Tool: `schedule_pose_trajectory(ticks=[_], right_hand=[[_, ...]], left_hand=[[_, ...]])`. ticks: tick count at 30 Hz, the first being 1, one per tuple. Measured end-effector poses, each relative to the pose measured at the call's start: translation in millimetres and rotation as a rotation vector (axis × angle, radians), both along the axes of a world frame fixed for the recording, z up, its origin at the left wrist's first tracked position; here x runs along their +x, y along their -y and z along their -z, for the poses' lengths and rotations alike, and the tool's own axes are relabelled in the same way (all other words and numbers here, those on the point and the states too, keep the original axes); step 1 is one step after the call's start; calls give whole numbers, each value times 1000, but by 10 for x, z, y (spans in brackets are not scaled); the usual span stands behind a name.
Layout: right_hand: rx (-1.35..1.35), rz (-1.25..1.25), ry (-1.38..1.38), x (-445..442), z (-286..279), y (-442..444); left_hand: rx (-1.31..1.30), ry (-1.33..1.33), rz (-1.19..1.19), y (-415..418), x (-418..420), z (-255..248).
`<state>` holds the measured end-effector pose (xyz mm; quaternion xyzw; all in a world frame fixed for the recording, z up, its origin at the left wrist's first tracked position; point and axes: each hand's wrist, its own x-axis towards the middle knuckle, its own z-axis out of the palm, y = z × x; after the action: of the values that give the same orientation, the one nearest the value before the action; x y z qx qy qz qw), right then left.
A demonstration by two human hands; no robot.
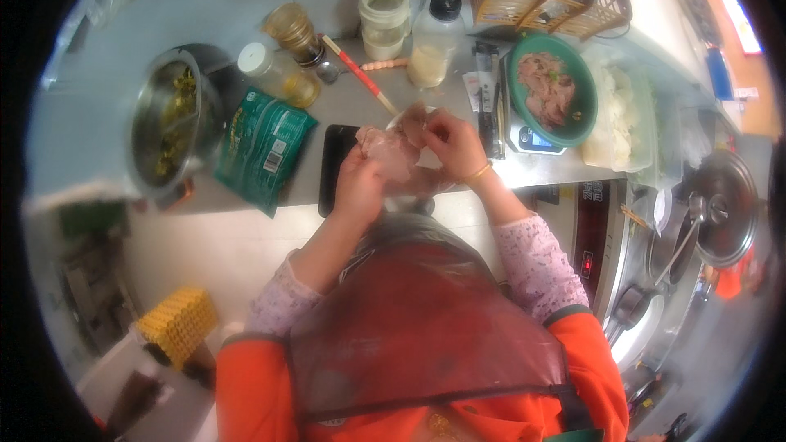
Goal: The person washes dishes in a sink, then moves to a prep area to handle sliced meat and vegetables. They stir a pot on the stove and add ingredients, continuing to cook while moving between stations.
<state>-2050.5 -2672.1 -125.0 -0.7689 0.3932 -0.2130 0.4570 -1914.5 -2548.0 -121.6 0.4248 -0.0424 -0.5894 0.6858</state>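
Observation:
Both of my hands are raised over the front edge of the counter. My left hand grips a pale pink piece of meat from the left side. From the right, the fingertips of my right hand pinch a darker flap at its upper end. Blur hides whether thin clear plastic surrounds the meat. A white rim, perhaps of a bowl, shows partly behind it. Right of my hands, a green bowl of sliced meat rests on a digital scale. A black phone-like slab lies beside my left hand.
A metal bowl of greens and a green packet stand left. Behind are a white-lidded jar, chopsticks in a red sleeve, a black-capped bottle and a wicker basket. A clear tub and a metal lid are right.

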Motion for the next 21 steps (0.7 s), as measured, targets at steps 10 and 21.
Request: schedule_pose_trajectory(ticks=[10,21], right_hand=[[-405,69,-241,-207,-225,-253],[-490,-163,-71,-94,-308,-535]], left_hand=[[-39,-81,66,-31,-15,-74],[-78,-74,107,54,-137,-125]])
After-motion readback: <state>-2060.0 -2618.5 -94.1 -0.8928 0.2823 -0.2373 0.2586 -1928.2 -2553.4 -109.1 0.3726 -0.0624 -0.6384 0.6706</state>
